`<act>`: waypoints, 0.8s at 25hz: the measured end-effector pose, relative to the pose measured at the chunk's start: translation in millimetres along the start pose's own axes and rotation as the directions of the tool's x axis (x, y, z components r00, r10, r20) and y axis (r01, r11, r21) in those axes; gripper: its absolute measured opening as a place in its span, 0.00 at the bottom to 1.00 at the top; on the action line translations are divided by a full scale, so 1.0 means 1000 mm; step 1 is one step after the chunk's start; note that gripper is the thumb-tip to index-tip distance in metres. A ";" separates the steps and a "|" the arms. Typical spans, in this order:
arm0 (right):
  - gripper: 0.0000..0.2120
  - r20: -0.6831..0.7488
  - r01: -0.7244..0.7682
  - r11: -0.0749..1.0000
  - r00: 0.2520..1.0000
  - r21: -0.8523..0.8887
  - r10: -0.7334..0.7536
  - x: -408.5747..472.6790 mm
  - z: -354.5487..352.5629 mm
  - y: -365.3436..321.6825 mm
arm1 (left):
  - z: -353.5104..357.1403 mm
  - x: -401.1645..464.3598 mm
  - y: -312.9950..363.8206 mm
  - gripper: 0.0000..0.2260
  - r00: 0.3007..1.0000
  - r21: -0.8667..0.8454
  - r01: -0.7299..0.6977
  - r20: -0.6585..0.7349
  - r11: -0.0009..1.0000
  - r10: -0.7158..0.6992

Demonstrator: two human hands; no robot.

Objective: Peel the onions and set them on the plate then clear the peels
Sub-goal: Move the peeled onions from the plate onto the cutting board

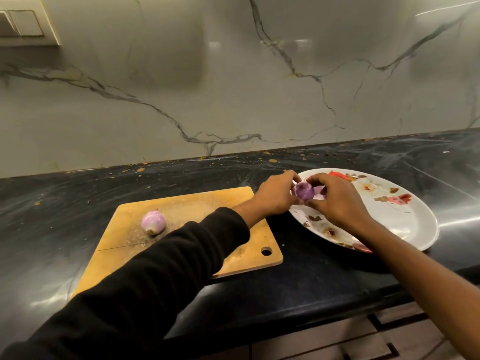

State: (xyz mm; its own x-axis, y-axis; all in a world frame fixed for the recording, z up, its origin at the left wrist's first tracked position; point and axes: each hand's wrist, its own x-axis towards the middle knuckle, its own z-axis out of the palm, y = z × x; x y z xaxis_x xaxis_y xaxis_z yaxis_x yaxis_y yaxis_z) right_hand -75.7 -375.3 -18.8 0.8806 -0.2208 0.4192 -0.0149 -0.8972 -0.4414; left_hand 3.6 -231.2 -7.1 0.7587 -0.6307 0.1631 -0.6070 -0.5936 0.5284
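Observation:
A purple onion (303, 190) is held between both hands just above the left rim of the white floral plate (405, 222). My left hand (275, 194) grips it from the left, and my right hand (335, 201) pinches it from the right with fingertips on its top. A loose flap of skin sticks out beside the right fingers. A second onion (153, 223), pale pink with its root end down, lies on the wooden cutting board (233, 203) at the left.
The board and plate sit on a dark stone counter (311, 276) speckled with crumbs near the marble backsplash (233, 87). Drawer fronts (363, 339) show below the counter's front edge. A wall switch plate (23, 24) is at top left.

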 end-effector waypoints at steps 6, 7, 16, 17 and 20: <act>0.25 0.113 0.082 0.942 0.986 0.325 -0.125 0.001 0.003 -0.056 | -0.068 -0.054 -0.020 0.20 0.999 -0.004 -0.037 -0.014 0.999 0.037; 0.25 0.132 0.080 0.919 0.981 0.386 -0.141 0.001 0.007 -0.069 | -0.080 -0.065 -0.029 0.20 0.999 0.020 -0.035 -0.019 0.999 0.035; 0.22 0.365 -0.028 0.788 0.896 0.615 -0.254 -0.020 0.065 -0.164 | -0.134 -0.152 -0.101 0.16 0.989 0.170 0.138 0.032 0.976 -0.146; 0.22 0.367 -0.025 0.786 0.894 0.617 -0.259 -0.021 0.069 -0.170 | -0.137 -0.158 -0.106 0.16 0.987 0.171 0.150 0.030 0.974 -0.157; 0.23 0.356 0.008 0.795 0.891 0.606 -0.281 -0.022 0.082 -0.183 | -0.143 -0.171 -0.119 0.17 0.985 0.165 0.171 -0.002 0.971 -0.173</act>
State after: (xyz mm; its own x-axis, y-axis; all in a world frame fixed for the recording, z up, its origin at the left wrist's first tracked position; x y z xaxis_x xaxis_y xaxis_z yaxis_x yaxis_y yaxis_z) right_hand -53.8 -174.8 -13.0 0.9577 0.1909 0.2152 0.2826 -0.4834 -0.8285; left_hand -20.1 18.4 21.1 0.8526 -0.5176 0.0715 -0.4993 -0.7668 0.4034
